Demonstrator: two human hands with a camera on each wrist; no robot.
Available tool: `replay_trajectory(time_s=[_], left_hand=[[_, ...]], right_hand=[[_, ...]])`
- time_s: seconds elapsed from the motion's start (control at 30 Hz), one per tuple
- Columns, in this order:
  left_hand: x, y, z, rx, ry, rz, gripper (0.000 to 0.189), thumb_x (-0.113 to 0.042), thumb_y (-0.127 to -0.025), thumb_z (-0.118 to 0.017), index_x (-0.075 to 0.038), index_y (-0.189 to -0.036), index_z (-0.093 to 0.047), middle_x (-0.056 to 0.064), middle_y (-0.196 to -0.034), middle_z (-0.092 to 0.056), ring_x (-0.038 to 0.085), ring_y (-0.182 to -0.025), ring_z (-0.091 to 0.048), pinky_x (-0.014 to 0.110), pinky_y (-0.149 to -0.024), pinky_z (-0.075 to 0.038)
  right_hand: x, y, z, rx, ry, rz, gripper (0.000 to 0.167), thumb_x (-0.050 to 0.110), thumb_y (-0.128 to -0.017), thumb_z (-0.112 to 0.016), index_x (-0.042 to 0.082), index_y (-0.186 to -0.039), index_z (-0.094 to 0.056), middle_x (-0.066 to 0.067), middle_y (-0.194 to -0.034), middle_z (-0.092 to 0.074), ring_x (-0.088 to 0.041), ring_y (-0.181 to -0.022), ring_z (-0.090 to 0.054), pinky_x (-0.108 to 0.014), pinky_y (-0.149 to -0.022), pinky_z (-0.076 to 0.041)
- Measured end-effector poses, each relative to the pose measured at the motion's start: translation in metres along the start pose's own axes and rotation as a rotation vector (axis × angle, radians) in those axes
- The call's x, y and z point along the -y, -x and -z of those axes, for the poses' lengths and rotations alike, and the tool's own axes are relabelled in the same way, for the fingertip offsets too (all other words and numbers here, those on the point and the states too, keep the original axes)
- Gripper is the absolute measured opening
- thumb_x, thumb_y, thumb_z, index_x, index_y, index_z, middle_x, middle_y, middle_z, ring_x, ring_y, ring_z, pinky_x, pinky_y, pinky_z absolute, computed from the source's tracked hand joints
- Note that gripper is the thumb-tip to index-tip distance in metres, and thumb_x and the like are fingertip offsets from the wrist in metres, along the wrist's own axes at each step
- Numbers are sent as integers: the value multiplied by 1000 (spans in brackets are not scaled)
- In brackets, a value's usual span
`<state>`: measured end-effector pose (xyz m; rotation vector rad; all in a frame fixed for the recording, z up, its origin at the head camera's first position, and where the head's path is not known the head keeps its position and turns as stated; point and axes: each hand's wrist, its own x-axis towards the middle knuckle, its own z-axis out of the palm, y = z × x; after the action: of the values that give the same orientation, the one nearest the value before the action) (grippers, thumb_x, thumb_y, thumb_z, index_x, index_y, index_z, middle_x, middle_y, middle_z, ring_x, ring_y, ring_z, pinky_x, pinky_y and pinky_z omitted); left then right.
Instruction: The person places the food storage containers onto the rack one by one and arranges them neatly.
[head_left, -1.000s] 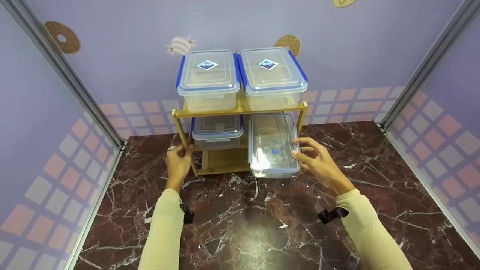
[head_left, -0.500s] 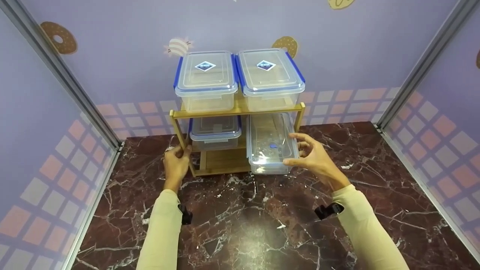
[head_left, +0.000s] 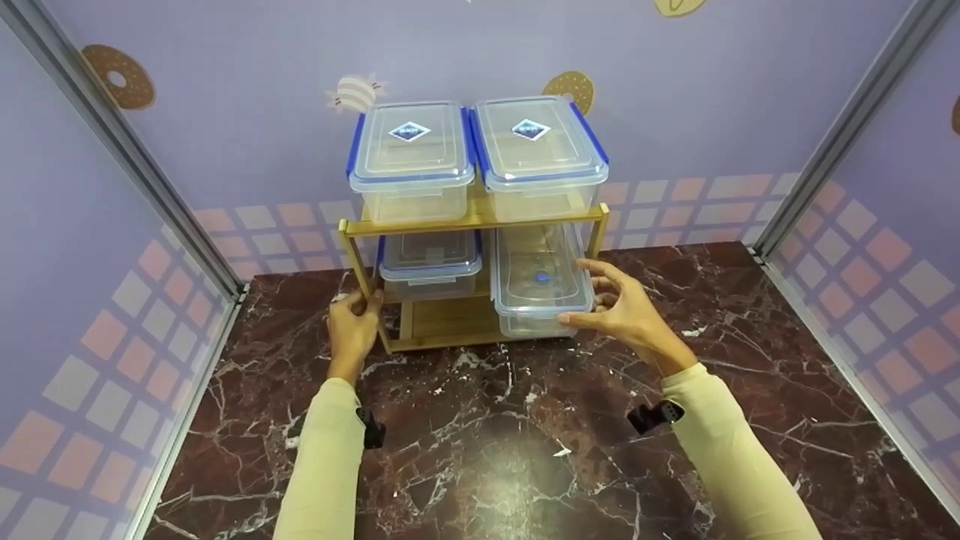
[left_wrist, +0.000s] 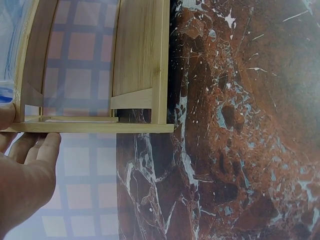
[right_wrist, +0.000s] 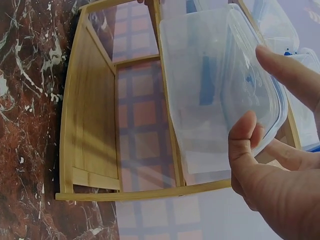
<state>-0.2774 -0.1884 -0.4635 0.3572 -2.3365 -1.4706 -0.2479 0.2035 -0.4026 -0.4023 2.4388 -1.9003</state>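
Observation:
A clear lidded food container (head_left: 536, 289) with a small blue spot on its lid sits at the right of the wooden rack's (head_left: 450, 324) middle level, its front end jutting forward. My right hand (head_left: 630, 321) grips its right side near the front, thumb at the front corner of the lid. In the right wrist view the fingers (right_wrist: 243, 135) curl against the container (right_wrist: 192, 85). My left hand (head_left: 351, 330) holds the rack's left front post; in the left wrist view its fingers (left_wrist: 47, 150) bend around the wooden frame (left_wrist: 140, 128).
Two clear containers with blue clips, a left one (head_left: 411, 161) and a right one (head_left: 544, 157), stand side by side on the top level. Another blue-clipped container (head_left: 431, 289) fills the middle level's left. Patterned walls surround the dark marbled surface (head_left: 465, 450).
My right hand has slid the container backward, deeper into the rack, its thumb shifting to the front corner. The left hand stays on the post.

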Motion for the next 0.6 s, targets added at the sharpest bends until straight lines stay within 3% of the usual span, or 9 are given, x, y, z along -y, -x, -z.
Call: replay_trajectory(time_s=[0.37,0.6], left_hand=[[1,0,0,3,11,3,27,-24,-99,-66,-5,-115,-76,19,-113,-73,34,-111,-64,48,-102,-44],[2,-1,0,-4,20,-15,23,-21,-98,-66,-6,-112,-77,16,-109,-74,33,-109,-65,48,-101,-45]], right_hand=[[-2,-4,-6,-77,29,28,78,8,-76,-90,5,-144,-52,-19,-109,-62,-19,-79,-60,-23,-61,-50],[-4,-7,-10,-116,42,50,73,10,-78,-89,5,-142,-54,-20,-109,-61,-18,-77,-58,-21,-62,-50]])
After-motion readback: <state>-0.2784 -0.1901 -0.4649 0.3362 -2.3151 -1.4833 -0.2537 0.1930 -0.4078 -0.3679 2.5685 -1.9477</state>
